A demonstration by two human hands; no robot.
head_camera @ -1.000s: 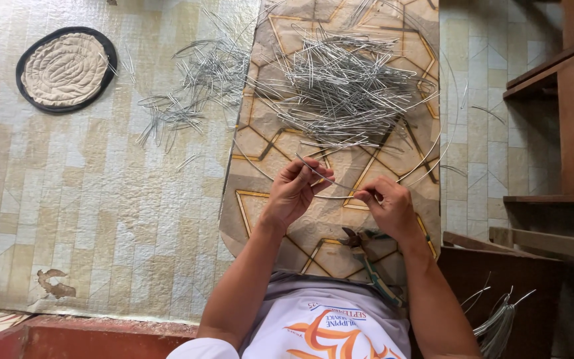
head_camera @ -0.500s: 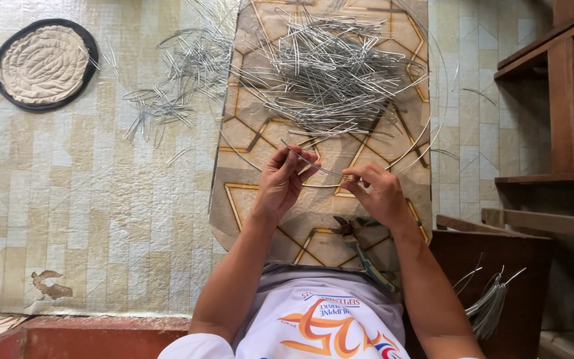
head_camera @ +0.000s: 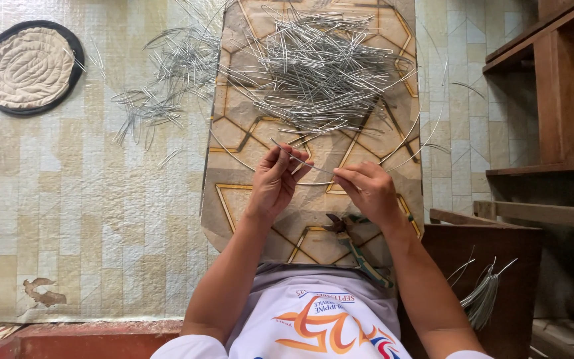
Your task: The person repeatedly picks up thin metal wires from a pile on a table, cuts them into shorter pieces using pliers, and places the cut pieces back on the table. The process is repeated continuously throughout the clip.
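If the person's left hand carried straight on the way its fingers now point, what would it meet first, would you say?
The left hand, pinching a thin wire, points up the board. It would probably first meet the pile of bent wires, though depth is hard to judge.

The thin wire (head_camera: 313,165) vanishes between the left hand's (head_camera: 275,183) curled fingers, so the pinch itself is out of sight. The right hand (head_camera: 367,189) covers the wire's other end and part of the pliers (head_camera: 357,247) below it. Above the hands, the wire pile (head_camera: 313,60) runs off the top edge. The shelf (head_camera: 553,100), right of the pile, is cut by the frame.
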